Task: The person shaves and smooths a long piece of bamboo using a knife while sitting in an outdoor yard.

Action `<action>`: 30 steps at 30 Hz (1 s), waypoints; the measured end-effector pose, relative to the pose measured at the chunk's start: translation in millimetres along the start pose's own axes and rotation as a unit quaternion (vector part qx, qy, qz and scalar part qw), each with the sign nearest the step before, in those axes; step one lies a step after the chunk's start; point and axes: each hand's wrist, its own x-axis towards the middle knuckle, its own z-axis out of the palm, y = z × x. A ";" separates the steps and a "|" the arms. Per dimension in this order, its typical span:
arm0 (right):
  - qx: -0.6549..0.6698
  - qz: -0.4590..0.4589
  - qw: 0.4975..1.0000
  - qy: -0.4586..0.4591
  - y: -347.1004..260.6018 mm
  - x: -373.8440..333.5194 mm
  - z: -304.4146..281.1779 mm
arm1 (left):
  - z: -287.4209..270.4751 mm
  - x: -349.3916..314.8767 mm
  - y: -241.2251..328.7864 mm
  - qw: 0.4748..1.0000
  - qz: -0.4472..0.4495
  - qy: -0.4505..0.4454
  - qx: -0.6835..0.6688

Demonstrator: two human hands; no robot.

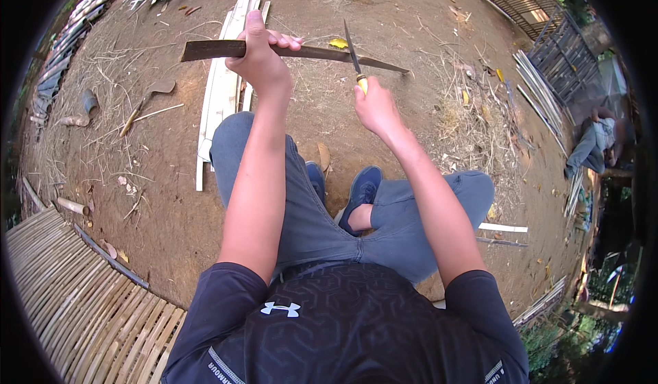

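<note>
My left hand [264, 58] is wrapped round a long, dark brown bamboo strip [212, 49], with the thumb pointing up. The strip lies crosswise ahead of my knees, its broad cut end at the left and its narrow end at the right. In my right hand [378, 106] is a knife [351, 46] with a thin dark blade and a yellowish handle, fingers closed round the handle. The blade points away from me and crosses the right part of the strip. Whether its edge touches the strip, I cannot tell.
Pale split strips [221, 89] lie by my left knee. A broad-bladed tool [161, 88] with a wooden handle rests further left. A slatted bamboo platform [89, 295] stands at lower left. Straw [473, 120] litters the ground at right; another person [595, 140] sits far right.
</note>
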 end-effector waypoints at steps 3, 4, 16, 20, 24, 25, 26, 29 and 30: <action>-0.020 -0.025 0.999 -0.016 -10.1 2.7 11.6 | -9.0 11.5 7.2 0.998 -0.001 0.051 -0.028; -0.035 -0.017 0.999 -0.009 5.7 17.6 16.3 | -7.1 14.6 0.1 0.996 -0.008 0.068 -0.053; -0.106 -0.022 0.994 -0.014 -0.1 45.0 25.4 | -19.9 32.5 -10.8 0.993 -0.031 0.111 -0.036; -0.124 -0.029 0.992 -0.010 -0.6 47.4 24.4 | -22.2 34.6 -11.3 0.989 -0.047 0.136 -0.019; -0.123 -0.056 0.991 0.005 3.7 51.7 21.5 | -19.0 33.7 -9.1 0.990 -0.041 0.131 -0.027; -0.138 -0.102 0.985 0.020 7.9 56.7 14.2 | -18.4 32.9 -9.4 0.988 -0.047 0.139 -0.038; -0.134 -0.091 0.987 0.013 11.1 52.9 17.0 | -17.9 30.2 -9.9 0.989 -0.055 0.132 -0.032; -0.134 -0.120 0.984 -0.007 -38.6 22.6 12.5 | -26.1 31.5 -5.2 0.993 -0.036 0.115 -0.010; -0.137 -0.122 0.983 0.016 -25.3 36.1 14.4 | -23.0 33.7 -6.0 0.992 -0.033 0.122 -0.020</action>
